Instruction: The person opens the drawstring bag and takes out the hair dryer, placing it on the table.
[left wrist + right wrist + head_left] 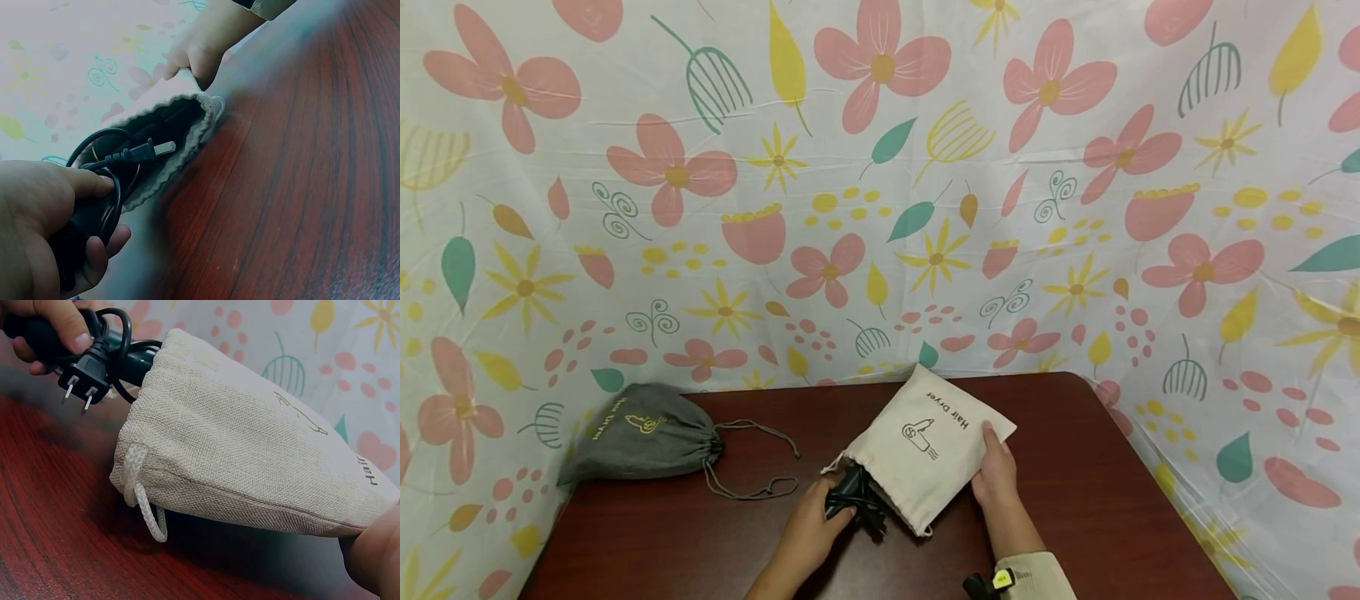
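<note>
A cream drawstring bag [936,467], printed "Hair Dryer" with a small drawing, is held tilted above the dark table, its mouth towards the lower left. My right hand [997,471] grips its closed end at a corner. At the open mouth my left hand [811,527] holds the black handle of a hair dryer [139,365], its far part hidden inside the bag. A black cord is looped around the handle, and its two-pin plug [140,153] hangs beside my left fingers. White drawstring [150,519] loops dangle from the bag's hem.
On the left of the dark red wooden table [760,550] lies a full-looking grey drawstring bag [655,437], also printed "Hair Dryer", its cords [760,492] trailing to the right. A flower-patterned cloth [880,208] hangs behind the table and along both sides.
</note>
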The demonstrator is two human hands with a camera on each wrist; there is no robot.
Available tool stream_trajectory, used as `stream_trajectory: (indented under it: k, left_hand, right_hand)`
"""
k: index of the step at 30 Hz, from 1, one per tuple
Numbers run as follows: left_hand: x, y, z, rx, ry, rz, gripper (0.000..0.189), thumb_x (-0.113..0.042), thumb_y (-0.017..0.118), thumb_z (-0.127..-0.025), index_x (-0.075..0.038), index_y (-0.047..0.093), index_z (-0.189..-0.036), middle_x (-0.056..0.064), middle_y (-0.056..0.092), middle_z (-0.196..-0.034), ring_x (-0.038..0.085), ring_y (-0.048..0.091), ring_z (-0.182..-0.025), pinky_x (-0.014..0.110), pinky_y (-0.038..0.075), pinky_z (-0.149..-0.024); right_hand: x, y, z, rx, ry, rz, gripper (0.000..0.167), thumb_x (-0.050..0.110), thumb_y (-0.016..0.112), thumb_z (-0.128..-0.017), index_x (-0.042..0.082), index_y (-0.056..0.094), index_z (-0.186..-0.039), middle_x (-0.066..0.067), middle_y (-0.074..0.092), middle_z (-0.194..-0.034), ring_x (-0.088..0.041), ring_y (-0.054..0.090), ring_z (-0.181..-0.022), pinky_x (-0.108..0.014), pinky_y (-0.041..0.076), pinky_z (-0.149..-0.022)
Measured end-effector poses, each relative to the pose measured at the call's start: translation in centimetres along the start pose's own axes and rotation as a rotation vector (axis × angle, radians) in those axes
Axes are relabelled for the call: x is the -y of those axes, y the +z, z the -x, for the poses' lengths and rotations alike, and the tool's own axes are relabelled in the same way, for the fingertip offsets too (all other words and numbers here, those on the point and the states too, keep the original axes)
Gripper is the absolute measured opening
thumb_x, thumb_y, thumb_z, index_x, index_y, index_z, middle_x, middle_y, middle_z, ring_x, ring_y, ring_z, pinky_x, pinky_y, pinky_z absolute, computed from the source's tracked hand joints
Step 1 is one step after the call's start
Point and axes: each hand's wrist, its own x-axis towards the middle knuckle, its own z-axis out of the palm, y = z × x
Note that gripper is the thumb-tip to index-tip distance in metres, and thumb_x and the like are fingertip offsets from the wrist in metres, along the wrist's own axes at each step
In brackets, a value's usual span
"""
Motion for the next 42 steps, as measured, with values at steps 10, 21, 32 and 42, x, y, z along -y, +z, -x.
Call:
stream_trajectory:
  k: [10,21,32,42]
  left_hand:
    - [-0.2,-0.1,0.2,-0.014,0.008,0.006,0.038,-0.034,0.075,-0.09,-0.008,0.06,-0.113,0.003,0.059,-0.1,0.012,0.054,-0.082,0.028,0.043,-0.066]
    - [-0.1,-0.3,0.4,-0.005,0.017,0.026,0.037,-0.034,0.075,-0.09,-0.008,0.062,-0.113,0.003,0.06,-0.101,0.012,0.055,-0.084,0.027,0.044,-0.068]
    - [0.1,-0.4,0.5,0.009,0.018,0.028,0.038,-0.035,0.076,-0.09,-0.009,0.062,-0.114,0.003,0.06,-0.102,0.012,0.055,-0.083,0.027,0.044,-0.068]
    - [0.3,-0.5,0.7,0.006,0.057,0.035,0.034,-0.034,0.076,-0.089,-0.011,0.063,-0.111,0.0,0.061,-0.101,0.009,0.055,-0.085,0.024,0.044,-0.07]
  right_hand:
    - [0.4,-0.2,0.0,-0.009,-0.009,-0.02,0.053,0.04,0.049,-0.106,0.012,0.04,-0.151,0.023,0.069,-0.099,0.006,0.062,-0.1,-0.012,0.048,-0.089]
    - [0.9,-0.4,-0.2,-0.019,-0.005,-0.043,0.056,0.04,0.05,-0.106,0.013,0.037,-0.154,0.023,0.068,-0.1,0.006,0.061,-0.1,-0.012,0.048,-0.09]
    - [1.4,-0.5,-0.4,-0.009,0.002,-0.033,0.048,0.039,0.05,-0.106,0.015,0.043,-0.147,0.021,0.069,-0.098,0.004,0.063,-0.097,-0.014,0.049,-0.087]
    - [1.6,-0.6,-0.6,-0.038,-0.01,-0.006,0.034,0.04,0.051,-0.105,0.018,0.05,-0.132,0.021,0.069,-0.094,0.004,0.063,-0.094,-0.014,0.05,-0.085]
